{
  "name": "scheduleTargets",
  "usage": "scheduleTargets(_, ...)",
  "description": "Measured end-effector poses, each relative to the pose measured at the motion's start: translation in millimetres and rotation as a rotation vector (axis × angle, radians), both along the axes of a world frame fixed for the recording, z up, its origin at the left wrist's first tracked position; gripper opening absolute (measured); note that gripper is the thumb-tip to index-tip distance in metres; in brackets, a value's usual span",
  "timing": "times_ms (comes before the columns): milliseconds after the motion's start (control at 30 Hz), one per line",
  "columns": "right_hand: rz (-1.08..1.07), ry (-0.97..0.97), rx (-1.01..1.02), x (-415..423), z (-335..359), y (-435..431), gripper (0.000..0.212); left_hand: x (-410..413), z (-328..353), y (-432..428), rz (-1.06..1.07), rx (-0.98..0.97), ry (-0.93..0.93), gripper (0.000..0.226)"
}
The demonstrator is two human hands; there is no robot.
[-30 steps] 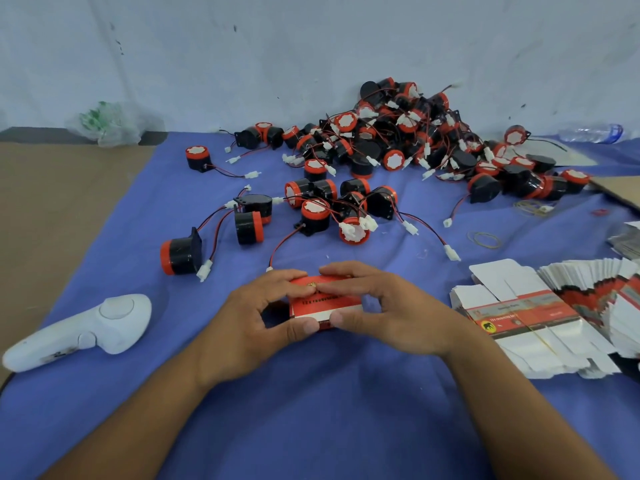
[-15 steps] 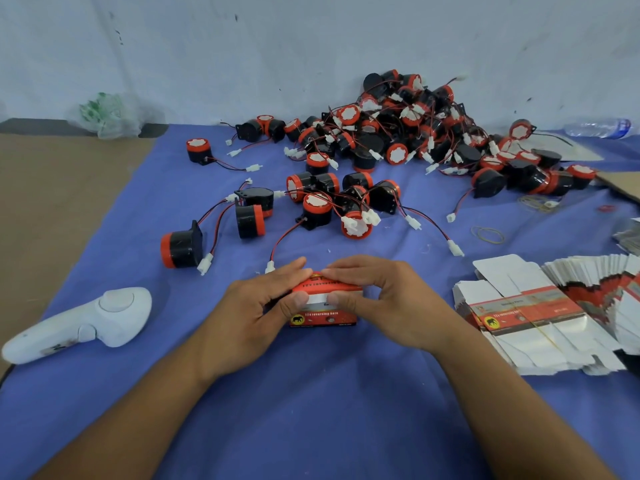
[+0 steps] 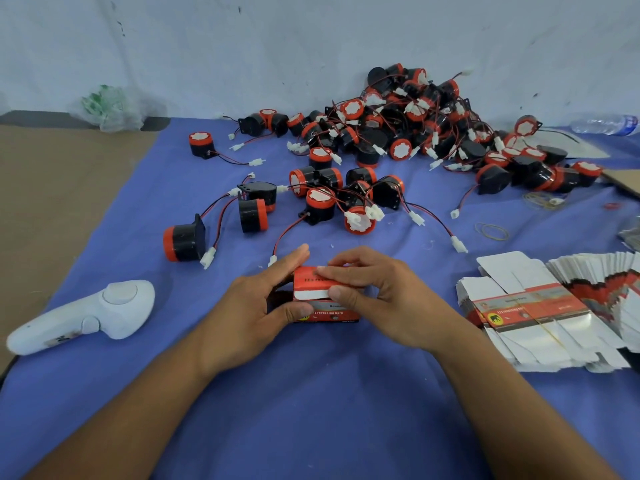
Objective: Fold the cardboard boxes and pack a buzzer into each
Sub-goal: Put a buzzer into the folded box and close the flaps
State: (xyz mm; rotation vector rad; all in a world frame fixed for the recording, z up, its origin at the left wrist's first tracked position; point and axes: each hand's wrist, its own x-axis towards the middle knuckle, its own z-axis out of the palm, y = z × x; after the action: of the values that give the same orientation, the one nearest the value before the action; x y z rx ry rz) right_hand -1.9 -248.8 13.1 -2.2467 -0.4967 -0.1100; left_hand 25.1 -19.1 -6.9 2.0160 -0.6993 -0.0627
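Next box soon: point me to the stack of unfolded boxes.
In the head view, the stack of unfolded boxes lies on the blue cloth at the right edge, right of the right hand.

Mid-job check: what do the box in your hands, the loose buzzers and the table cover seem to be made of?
Box: thin printed cardboard, slightly glossy; a bare white flap edge shows. Buzzers: hard plastic, it seems, black bodies with orange-red rims catching highlights. Table cover: blue cloth, matte, with creases and lint; weave not discernible.
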Motion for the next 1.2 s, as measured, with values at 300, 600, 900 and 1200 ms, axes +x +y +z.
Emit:
scheduleTargets(300, 0.031, -0.037, -0.112, -5, 1, 3, 0.034, -4, 4, 0, -0.020, -0.004, -0.074, 0.047)
scheduleTargets(600, 0.030, -0.016, -0.073, -5, 1, 2, 0.032, -2, 9, -2, -0.026, 0.071, -0.196, 0.040)
scheduleTargets(900, 0.042, 0.164, 0.044, 0, -3, -1, 0.030, -8, 7, 0, 0.053, -0.040, -0.312, 0.024)
scheduleTargets(1200, -0.010, 0.118, 0.102, 5, -7, 1, 0.039, -8, 4, -3, 0.013, -0.203, -0.012, 0.013)
